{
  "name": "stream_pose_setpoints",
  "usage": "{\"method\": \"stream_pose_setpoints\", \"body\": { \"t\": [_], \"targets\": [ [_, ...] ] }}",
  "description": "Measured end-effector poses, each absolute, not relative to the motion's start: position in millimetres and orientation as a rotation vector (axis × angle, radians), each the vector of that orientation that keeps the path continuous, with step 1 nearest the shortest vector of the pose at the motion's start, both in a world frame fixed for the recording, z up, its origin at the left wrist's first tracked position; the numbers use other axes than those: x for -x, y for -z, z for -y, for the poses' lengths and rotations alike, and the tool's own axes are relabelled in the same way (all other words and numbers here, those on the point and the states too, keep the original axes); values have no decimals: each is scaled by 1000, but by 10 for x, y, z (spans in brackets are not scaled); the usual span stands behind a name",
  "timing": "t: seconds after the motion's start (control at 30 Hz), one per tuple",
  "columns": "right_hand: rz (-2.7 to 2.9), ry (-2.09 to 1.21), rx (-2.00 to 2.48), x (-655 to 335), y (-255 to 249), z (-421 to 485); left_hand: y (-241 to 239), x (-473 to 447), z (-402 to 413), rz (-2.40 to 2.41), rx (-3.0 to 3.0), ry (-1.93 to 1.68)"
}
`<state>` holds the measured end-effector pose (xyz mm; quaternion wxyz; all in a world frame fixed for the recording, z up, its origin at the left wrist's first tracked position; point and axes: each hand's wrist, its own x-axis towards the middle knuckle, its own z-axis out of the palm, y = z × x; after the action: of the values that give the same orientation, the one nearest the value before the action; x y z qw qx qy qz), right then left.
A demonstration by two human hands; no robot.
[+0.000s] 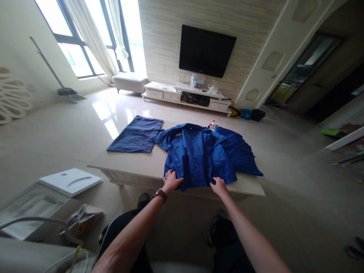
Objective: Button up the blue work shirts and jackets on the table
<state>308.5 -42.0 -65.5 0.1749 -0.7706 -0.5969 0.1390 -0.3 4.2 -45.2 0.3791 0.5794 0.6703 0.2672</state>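
Two bare hands work at the near edge of a low cream coffee table, both on a blue collared shirt. That shirt lies spread and rumpled over the middle of the tabletop, its collar toward the television and its hem reaching the table's near edge. From where I stand, the right hand has the hem pinched between thumb and fingers. The left hand rests on the shirt's lower left corner, thumb set apart from the bent fingers; I cannot tell whether it grips the cloth. A watch with a brown strap circles the left wrist.

Left of the shirt, a flat, squared-off blue garment lies near the table's far left end, touching the shirt's sleeve. On the other side, a second dark blue garment meets the shirt's right side. Behind them pokes up a small clear bottle with a red cap.

Across the glossy tiled floor, a black television hangs above a white TV cabinet with plastic bags on top. Near the person's left side lies a flat white box.
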Motion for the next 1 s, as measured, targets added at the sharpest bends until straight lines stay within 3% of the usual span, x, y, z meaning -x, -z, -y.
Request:
{"method": "stream_pose_setpoints", "body": {
  "t": [0.27, 0.47, 0.67, 1.0],
  "targets": [
    [1440, -143, 2050, -2903, 44, 448, -270, 455, -451, -1685, -1254, -1093],
    [1425, -261, 1830, -2522, -43, 626, -656, 517, -432, -1387, -1223, -1401],
    [1441, -364, 1777, -2558, -11, 604, -213, -277, 46, -1038, -1266, -873],
    [1407, -383, 1808, -2754, -90, 601, 324, -531, 431, -1387, -2076, -341]
  ]
}}
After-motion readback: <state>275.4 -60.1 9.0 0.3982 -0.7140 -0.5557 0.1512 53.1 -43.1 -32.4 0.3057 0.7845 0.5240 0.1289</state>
